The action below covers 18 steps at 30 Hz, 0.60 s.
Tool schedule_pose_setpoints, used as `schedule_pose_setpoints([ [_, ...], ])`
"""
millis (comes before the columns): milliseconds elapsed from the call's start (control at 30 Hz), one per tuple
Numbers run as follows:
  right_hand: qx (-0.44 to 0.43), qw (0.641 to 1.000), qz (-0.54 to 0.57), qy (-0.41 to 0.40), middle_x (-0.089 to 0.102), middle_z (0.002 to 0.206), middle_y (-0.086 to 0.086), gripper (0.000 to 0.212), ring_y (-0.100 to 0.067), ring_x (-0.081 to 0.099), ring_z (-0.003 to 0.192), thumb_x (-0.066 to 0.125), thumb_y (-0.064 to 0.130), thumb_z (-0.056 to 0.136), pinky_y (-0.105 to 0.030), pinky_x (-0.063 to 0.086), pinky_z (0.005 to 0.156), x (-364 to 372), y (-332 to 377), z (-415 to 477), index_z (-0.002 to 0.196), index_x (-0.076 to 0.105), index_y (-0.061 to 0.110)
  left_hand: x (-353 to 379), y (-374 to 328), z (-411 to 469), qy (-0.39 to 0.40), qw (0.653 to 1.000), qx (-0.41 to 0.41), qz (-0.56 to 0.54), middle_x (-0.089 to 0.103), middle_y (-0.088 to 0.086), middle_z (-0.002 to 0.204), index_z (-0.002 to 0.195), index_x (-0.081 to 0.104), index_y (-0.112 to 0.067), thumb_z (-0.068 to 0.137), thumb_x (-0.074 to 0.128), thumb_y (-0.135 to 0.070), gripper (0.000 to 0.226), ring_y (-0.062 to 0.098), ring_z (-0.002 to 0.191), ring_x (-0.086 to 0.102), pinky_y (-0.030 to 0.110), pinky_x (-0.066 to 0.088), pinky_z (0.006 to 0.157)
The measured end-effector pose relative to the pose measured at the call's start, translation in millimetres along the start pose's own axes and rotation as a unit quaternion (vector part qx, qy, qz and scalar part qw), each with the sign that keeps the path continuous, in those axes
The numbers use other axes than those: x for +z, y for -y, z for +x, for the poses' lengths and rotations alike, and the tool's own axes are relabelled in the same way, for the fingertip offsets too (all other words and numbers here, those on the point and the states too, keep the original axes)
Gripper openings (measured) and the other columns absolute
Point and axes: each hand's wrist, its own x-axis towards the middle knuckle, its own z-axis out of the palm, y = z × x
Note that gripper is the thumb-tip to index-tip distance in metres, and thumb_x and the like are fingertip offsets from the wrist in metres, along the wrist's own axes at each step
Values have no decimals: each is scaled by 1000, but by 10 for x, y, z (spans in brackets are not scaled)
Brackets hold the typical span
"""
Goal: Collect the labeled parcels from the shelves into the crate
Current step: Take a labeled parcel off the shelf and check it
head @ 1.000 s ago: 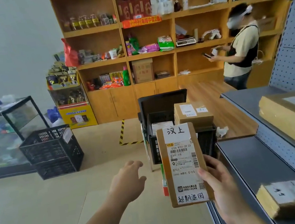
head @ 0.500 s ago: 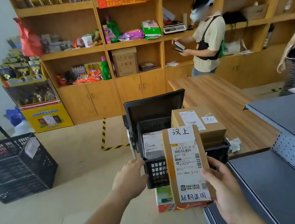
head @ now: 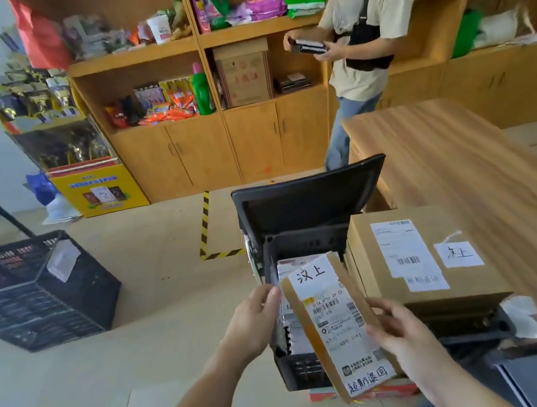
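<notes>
You have closed on the crate in the last second, and the labeled parcel now hangs tilted over its open top rather than upright before you. Your right hand grips its lower right edge, and your left hand has come up beside the top left corner, fingers loosely curled, contact unclear. For this parcel, probably only the lowering in remains.

I'm seeing the floor carrying a black basket at left, a yellow stand by the cabinets and a chair. Striped tape is lying on it. The chair is bearing the crate. Crumpled paper is sitting on the table.
</notes>
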Motion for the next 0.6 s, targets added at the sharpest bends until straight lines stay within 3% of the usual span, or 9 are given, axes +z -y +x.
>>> schedule_pose_setpoints([
  [67,13,998,-44,39,76,111,-1,39,-21,77,92,63,4,97,-44,64,73,31,139,323,123,60,32,-12,-34,208,21,997,-30,-71,69,-13,105,120,60,-33,105,43,-48,28,-4,92,64,16,47,72],
  [167,23,986,-134,99,71,115,3,38,-20,74,97,60,6,100,-45,65,73,77,313,752,120,58,38,40,92,466,62,980,-89,-170,77,-3,97,122,59,-33,101,59,-38,22,9,88,75,26,58,79],
  [333,-36,934,-330,131,62,122,22,37,-8,62,112,57,14,103,-41,60,89,183,364,1387,127,54,42,35,370,770,35,972,-153,-175,71,-2,83,101,70,-18,69,76,-39,39,6,65,64,20,46,60],
  [433,-48,906,-401,128,59,126,22,41,-11,58,122,59,24,102,-47,51,104,269,282,1642,137,50,41,50,462,889,42,974,-187,-124,72,0,84,97,69,-18,70,79,-37,34,11,66,63,26,49,61],
  [533,-49,860,-485,152,49,144,18,77,-15,49,137,74,46,87,-56,32,119,327,162,1768,151,30,45,159,451,952,64,979,-189,-38,70,-2,92,104,62,-22,81,76,-33,29,13,78,68,28,53,64],
  [600,-44,820,-538,191,24,164,12,114,-18,28,151,82,55,75,-55,16,125,356,103,1782,160,8,39,256,424,974,74,978,-197,12,65,-5,93,105,57,-21,86,71,-32,26,11,82,64,26,48,61],
])
